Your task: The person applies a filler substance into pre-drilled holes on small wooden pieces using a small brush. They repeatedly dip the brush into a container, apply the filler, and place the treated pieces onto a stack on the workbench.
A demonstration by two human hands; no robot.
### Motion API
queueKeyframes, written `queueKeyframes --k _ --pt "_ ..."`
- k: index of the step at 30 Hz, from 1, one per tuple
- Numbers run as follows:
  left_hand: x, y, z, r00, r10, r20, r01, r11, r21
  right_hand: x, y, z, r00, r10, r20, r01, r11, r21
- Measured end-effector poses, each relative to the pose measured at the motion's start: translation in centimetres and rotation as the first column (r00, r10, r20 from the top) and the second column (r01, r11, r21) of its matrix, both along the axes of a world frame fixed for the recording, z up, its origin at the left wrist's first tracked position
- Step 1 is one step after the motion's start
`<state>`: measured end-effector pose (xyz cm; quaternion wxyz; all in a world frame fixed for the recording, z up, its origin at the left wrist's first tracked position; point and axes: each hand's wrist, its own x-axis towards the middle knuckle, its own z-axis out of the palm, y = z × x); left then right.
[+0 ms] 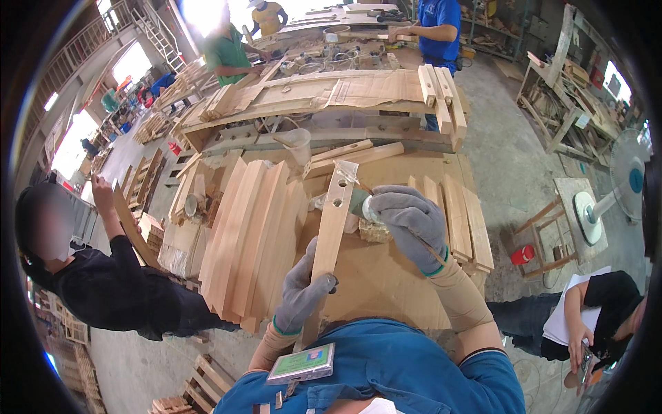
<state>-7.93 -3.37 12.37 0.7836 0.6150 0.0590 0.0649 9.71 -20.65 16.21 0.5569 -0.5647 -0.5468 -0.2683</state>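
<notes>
My left hand (303, 290), in a grey glove, is closed around the lower part of a pale wooden slat (332, 231). The slat points away from me and has two round holes near its far end. A crumpled whitish piece (347, 170) lies at that end; what it is I cannot tell. To the right of the slat, my gloved right hand (407, 217) is closed on a thin wooden stick (436, 257), which shows below the palm. Beside its fingers is a whitish round object (370, 208), partly hidden.
Long pale boards (241, 238) are stacked on the table's left, and more boards (456, 217) lie on its right. A translucent plastic cup (296, 146) stands beyond. People stand at both sides and behind the far bench (331, 93). A fan (593, 214) stands at the right.
</notes>
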Motion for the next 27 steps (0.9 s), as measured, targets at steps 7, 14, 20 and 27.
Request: queueKeyframes --k 7,14,20,27 --pt "-0.1 0.0 0.1 1.0 -0.002 -0.02 0.002 1.0 0.015 -0.6 -0.6 1.1 0.999 -0.009 -0.048 0.01 1.0 0.025" --pt "0.1 -0.9 0.2 1.0 0.016 0.013 -0.017 0.998 0.054 1.2 -0.9 -0.4 0.981 -0.065 -0.183 0.095 0.983 0.158" --pt "0.1 0.0 -0.4 1.0 0.011 -0.012 -0.01 0.999 0.032 -0.1 0.5 0.1 0.997 -0.057 -0.055 0.063 0.991 0.12" --pt "0.5 1.3 0.9 0.982 0.183 0.051 -0.183 0.983 -0.008 0.6 -2.0 -2.8 0.935 -0.255 -0.248 0.294 0.946 0.138"
